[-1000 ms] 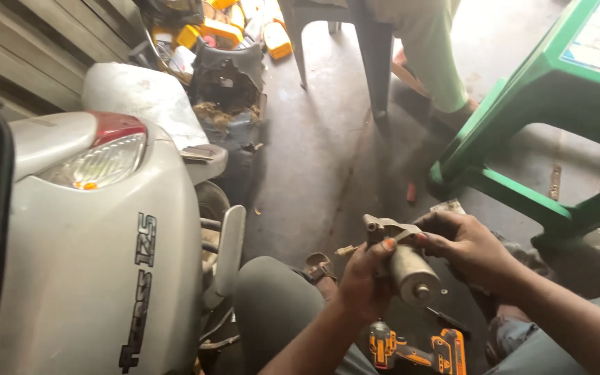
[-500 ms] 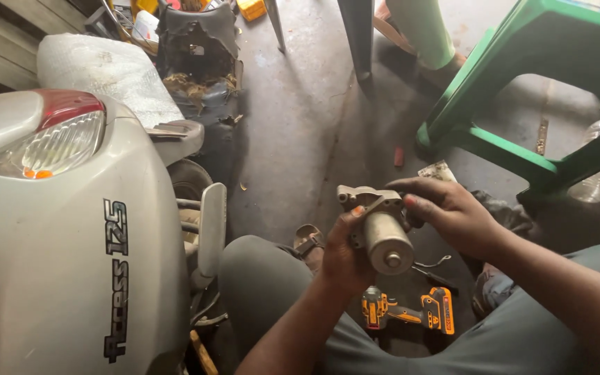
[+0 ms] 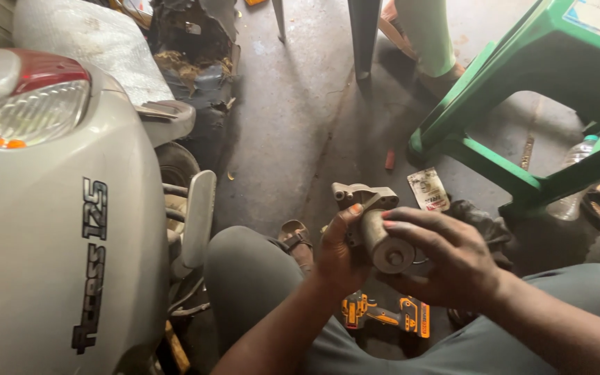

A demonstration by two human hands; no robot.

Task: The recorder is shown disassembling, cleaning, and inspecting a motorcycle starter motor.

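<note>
A white scooter (image 3: 57,229) is standing at the left and is filling that side of the view, with its red tail lamp (image 3: 32,97) near the top. A green plastic table (image 3: 522,90) is standing at the upper right on the concrete floor (image 3: 286,125). Another person's leg in green trousers (image 3: 428,35) is showing beside a dark chair leg (image 3: 364,35) at the top.

The person is sitting with grey-trousered knees (image 3: 251,278) low in the view. Both hands are holding a grey metal motor (image 3: 376,229) in front of the knees, above the floor. The left hand (image 3: 338,253) is gripping its body from the left, fingers curled tightly around it. The right hand (image 3: 446,260) is wrapping over it from the right, fingers closed on the round end.

A yellow and black drill (image 3: 387,312) is lying on the floor just under the hands. A small printed packet (image 3: 428,189) is lying near the table foot, and a clear bottle (image 3: 571,180) is lying under the table.
</note>
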